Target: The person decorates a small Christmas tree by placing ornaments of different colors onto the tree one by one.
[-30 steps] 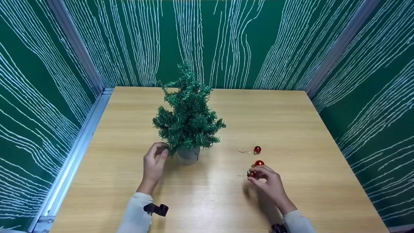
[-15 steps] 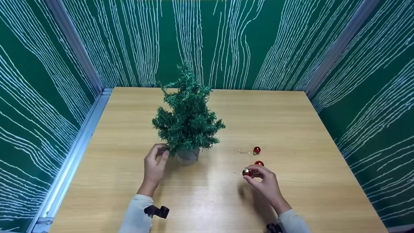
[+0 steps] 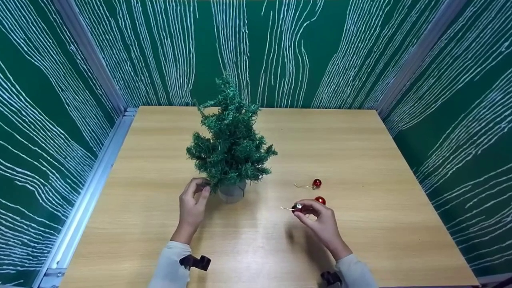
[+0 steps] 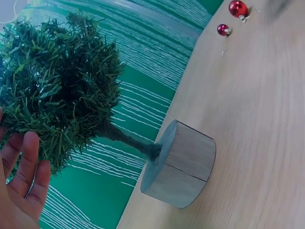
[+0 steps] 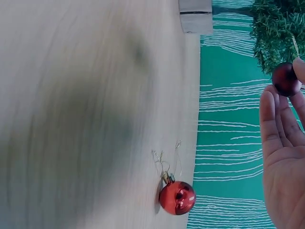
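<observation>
A small artificial Christmas tree [image 3: 232, 148] stands upright on a grey round base [image 3: 232, 193], left of the table's middle. At its lower left, my left hand [image 3: 193, 206] pinches a branch tip between thumb and forefinger; the other fingers [image 4: 29, 160] lie against the foliage in the left wrist view. My right hand [image 3: 322, 224] pinches a small dark red bauble [image 5: 286, 79] above the table, its gold string sticking out to the left. Just behind this hand lies a larger shiny red bauble [image 3: 320, 201]. Farther back lies another red bauble [image 3: 317, 183], its string toward the tree.
The wooden table [image 3: 360, 152] reaches back to a green wall [image 3: 276, 56] with white wavy lines. Similar panels rise at the left and right sides. A metal rail [image 3: 94, 180] runs along the table's left edge.
My right hand has moved left and slightly away from me with the small bauble, lifting it from beside the larger one. My left hand has stayed at the tree.
</observation>
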A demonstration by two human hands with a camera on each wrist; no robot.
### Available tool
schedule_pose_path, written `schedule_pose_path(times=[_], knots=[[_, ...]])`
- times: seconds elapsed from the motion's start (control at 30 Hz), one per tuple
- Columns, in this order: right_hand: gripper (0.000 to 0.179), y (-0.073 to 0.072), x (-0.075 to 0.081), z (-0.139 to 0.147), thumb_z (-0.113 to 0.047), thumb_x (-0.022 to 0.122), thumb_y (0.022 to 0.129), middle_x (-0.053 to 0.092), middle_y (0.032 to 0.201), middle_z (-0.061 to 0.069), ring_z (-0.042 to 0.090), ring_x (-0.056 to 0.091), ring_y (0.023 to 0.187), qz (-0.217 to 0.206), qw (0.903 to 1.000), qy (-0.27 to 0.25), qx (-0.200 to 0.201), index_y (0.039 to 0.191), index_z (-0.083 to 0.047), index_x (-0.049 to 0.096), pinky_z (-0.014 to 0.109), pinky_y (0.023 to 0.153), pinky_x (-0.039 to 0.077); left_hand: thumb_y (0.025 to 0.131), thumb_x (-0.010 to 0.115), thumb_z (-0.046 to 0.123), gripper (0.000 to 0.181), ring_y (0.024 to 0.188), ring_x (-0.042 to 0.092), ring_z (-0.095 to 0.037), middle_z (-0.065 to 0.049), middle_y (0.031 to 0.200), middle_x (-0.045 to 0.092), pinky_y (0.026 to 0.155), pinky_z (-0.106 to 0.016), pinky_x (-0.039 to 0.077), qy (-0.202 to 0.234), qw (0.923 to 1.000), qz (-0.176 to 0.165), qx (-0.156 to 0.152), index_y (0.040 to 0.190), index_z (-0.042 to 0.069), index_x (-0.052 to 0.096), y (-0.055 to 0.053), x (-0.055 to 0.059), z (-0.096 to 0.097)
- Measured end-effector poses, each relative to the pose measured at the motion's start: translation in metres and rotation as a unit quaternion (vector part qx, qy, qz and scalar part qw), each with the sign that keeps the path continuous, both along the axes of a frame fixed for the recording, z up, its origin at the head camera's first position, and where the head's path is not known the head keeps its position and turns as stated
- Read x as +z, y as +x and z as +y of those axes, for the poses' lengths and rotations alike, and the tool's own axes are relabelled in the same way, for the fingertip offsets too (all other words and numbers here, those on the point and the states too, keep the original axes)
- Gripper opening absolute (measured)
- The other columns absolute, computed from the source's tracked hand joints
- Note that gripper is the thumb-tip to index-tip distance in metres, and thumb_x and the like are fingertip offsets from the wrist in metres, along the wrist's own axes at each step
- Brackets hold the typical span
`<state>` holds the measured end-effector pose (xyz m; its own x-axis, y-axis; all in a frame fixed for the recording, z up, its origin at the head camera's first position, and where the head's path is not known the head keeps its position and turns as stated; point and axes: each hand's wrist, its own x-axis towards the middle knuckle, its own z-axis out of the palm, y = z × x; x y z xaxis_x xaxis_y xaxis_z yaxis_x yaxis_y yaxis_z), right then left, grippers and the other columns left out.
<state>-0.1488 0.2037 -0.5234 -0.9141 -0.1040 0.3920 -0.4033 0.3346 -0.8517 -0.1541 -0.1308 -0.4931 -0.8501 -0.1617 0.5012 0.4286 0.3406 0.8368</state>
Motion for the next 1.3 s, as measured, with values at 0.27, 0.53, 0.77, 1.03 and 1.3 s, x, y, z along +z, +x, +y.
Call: schedule_pose_path(times=[0.27,0.53,0.77,1.03,1.3], knots=[[0.023,-0.001,0.001,-0.005,0.010,0.077,0.075,0.072,0.091,0.015,0.014,0.068,0.079,0.003,0.9996,-0.022,0.015,0.097,0.005,0.070,0.027,0.073,0.057,0.092,0.056,-0.006,0.009,0.089,0.059,-0.006,-0.015,0.095,0.064,0.085,-0.024,0.050,-0.007,0.9999,0.012,-0.007,0.100,-0.006,0.061,0.003,0.004,0.008],[0.022,-0.001,0.003,-0.007,0.010,0.077,0.075,0.072,0.089,0.015,0.011,0.067,0.077,0.009,0.9993,-0.031,0.020,0.096,0.005,0.070,0.023,0.072,0.056,0.091,0.057,-0.007,0.010,0.090,0.061,-0.010,-0.015,0.095,0.064,0.083,-0.026,0.051,-0.008,0.9994,0.030,-0.015,0.100,-0.006,0.061,0.004,0.003,0.015],[0.022,-0.002,0.002,-0.007,0.009,0.076,0.076,0.071,0.090,0.016,0.011,0.067,0.080,0.015,0.9988,-0.036,0.028,0.097,0.005,0.070,0.022,0.073,0.055,0.091,0.059,-0.006,0.010,0.091,0.061,-0.011,-0.014,0.096,0.064,0.084,-0.029,0.052,-0.010,0.9994,0.026,-0.022,0.100,-0.004,0.062,0.006,0.003,0.020],[0.022,-0.002,0.003,-0.009,0.009,0.075,0.078,0.070,0.092,0.018,0.013,0.067,0.081,0.034,0.9976,-0.033,0.050,0.099,0.007,0.068,0.023,0.073,0.056,0.089,0.060,-0.007,0.011,0.090,0.062,-0.016,-0.015,0.096,0.063,0.082,-0.028,0.052,-0.012,0.9986,0.036,-0.036,0.100,-0.005,0.061,0.007,0.004,0.026],[0.021,0.001,0.007,-0.015,0.007,0.075,0.079,0.070,0.093,0.017,0.014,0.067,0.082,0.016,0.9968,-0.054,0.057,0.099,0.006,0.069,0.023,0.075,0.055,0.087,0.062,-0.006,0.011,0.090,0.061,-0.011,-0.014,0.095,0.063,0.082,-0.029,0.052,-0.015,0.9990,0.018,-0.039,0.098,-0.005,0.061,0.010,0.008,0.032]])
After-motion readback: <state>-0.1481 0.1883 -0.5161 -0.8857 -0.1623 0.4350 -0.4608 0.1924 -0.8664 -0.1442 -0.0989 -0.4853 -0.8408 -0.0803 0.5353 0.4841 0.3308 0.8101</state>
